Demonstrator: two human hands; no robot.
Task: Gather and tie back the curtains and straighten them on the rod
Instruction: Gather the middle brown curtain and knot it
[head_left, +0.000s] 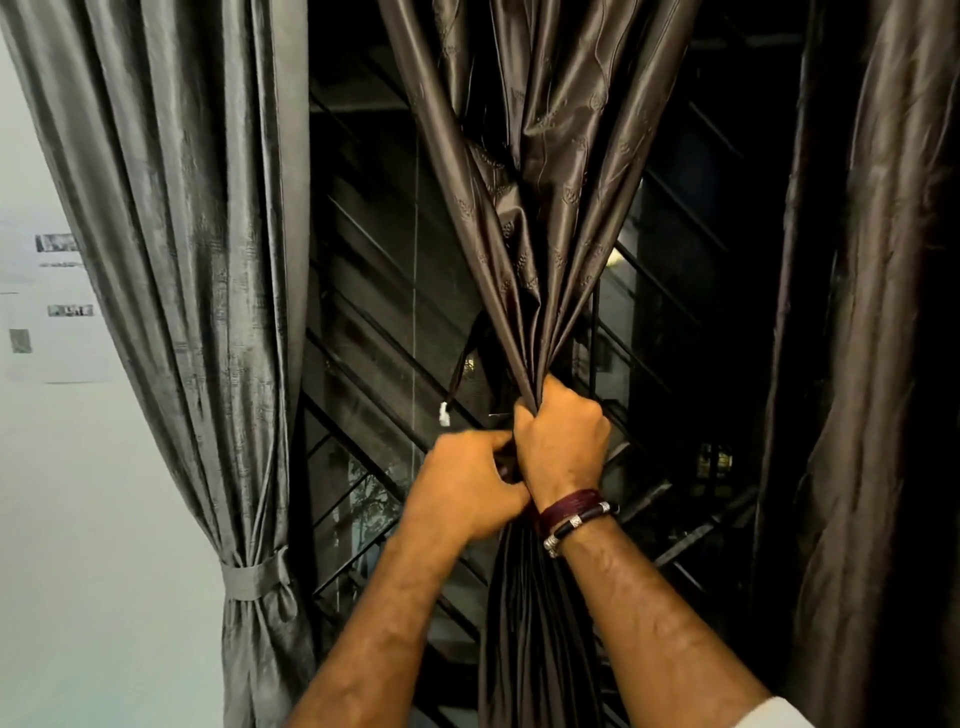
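Dark window glass with a slanted metal grille (363, 332) fills the background before us, with a pale wall (78, 493) off to the left of our hands. Nearest to us, our right hand (563, 447) is clenched into a fist around the middle curtain (545, 182), bunching its brown folds into a tight neck just above the knuckles; cord bracelets (574, 514) circle that wrist. Our left hand (467, 483) sits touching the right one on its left side, fingers curled in against the same gathered cloth just below the fist, though we cannot tell exactly what it pinches there. Below both hands the curtain hangs straight down between our forearms. Just above and left of the hands a thin dark cord with a white tip (444, 414) dangles. Farther left, a grey curtain (182, 234) is already cinched by its tieback band (252, 577). Well to the right hangs another dark curtain (872, 312), loose.
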